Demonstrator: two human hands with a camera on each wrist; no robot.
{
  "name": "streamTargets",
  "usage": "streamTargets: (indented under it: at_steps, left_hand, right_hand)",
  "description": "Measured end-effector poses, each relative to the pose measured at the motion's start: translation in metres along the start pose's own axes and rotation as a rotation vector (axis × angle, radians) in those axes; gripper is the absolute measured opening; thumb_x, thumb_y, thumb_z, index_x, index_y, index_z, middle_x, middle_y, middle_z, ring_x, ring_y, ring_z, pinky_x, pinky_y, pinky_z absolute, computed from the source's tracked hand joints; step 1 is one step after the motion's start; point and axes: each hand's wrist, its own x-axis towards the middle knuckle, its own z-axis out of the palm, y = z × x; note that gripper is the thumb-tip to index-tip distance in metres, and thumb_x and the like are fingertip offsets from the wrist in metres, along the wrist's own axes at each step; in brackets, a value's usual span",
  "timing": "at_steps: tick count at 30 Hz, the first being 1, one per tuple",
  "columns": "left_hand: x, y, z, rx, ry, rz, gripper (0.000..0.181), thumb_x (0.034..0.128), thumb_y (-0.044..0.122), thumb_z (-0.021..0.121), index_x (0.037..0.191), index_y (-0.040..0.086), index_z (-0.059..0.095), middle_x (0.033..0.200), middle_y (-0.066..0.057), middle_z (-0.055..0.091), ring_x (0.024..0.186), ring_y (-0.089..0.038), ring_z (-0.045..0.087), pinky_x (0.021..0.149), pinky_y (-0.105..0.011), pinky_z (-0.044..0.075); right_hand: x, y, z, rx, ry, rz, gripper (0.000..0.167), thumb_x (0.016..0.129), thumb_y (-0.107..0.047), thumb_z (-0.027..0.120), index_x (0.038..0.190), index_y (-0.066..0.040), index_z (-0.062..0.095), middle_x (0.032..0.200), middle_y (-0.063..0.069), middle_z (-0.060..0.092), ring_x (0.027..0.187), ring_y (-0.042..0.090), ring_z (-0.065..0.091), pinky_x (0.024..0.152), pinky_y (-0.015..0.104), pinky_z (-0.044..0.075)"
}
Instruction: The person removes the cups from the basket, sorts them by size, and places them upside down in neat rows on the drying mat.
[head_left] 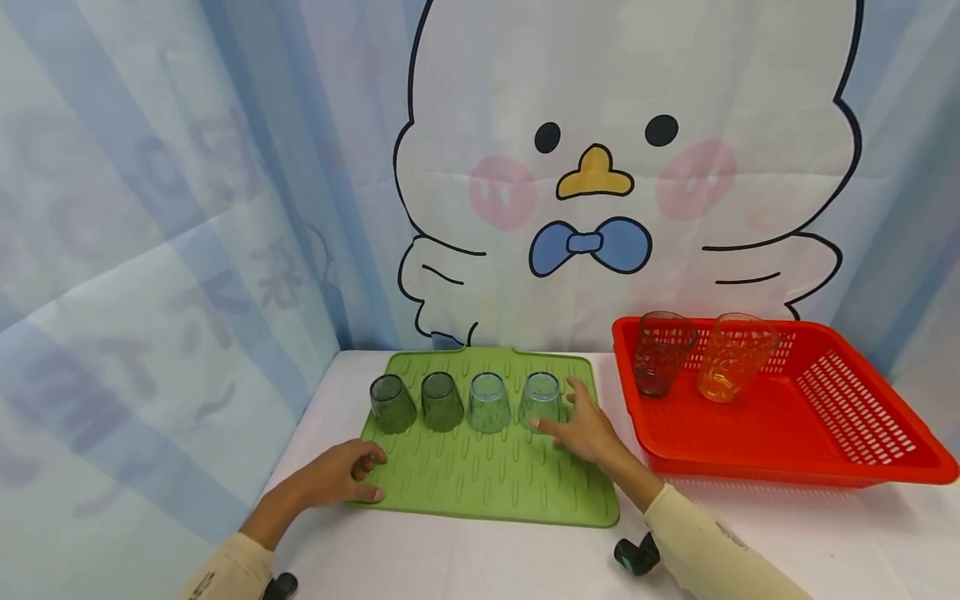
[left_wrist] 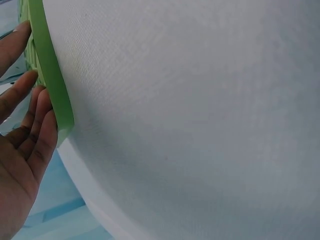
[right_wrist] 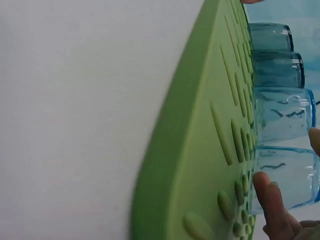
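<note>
On a green ridged mat (head_left: 487,483) several glass tumblers stand in a row, narrower ends up. Two are dark grey, a left one (head_left: 393,407) and its neighbour (head_left: 442,404); a pale blue tumbler (head_left: 489,406) follows. My right hand (head_left: 581,425) is spread at the rightmost pale blue tumbler (head_left: 541,400). Its thumb (right_wrist: 270,200) lies in front of the glass, and a forefinger is at the right side; firm contact cannot be made out. My left hand (head_left: 333,477) rests at the mat's left edge, fingers loosely bent, holding nothing.
Right of the mat stands a red plastic basket (head_left: 750,467) with a dark tumbler (head_left: 660,354) and an amber tumbler (head_left: 735,358) leaning inside. A small black object (head_left: 637,556) lies by the right sleeve. Behind hangs a printed curtain (head_left: 600,83).
</note>
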Motion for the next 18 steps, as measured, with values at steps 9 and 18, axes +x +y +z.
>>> streamTargets:
  at_steps: [9,18]
  left_hand:
    - [-0.001,0.0,-0.001,-0.015,-0.011,-0.01,0.051,0.0835,0.03,0.083,0.121,0.002,0.063,0.104,-0.006,0.061,0.093,-0.017,0.058,0.078,-0.031,0.052]
    - [-0.002,0.001,0.0,-0.029,-0.013,-0.011,0.052,0.083,0.028,0.083,0.122,0.001,0.062,0.104,-0.006,0.06,0.093,-0.018,0.058,0.078,-0.03,0.052]
  right_hand:
    - [-0.054,-0.011,-0.01,-0.069,0.003,-0.032,0.099,0.079,-0.041,0.085,0.155,-0.013,0.028,0.15,0.017,0.048,0.13,0.042,0.052,0.103,0.06,0.045]
    - [-0.103,-0.034,-0.061,0.075,-0.168,-0.318,0.054,0.084,-0.026,0.082,0.126,-0.004,0.058,0.114,0.015,0.062,0.049,0.009,0.05,0.049,0.027,0.05]
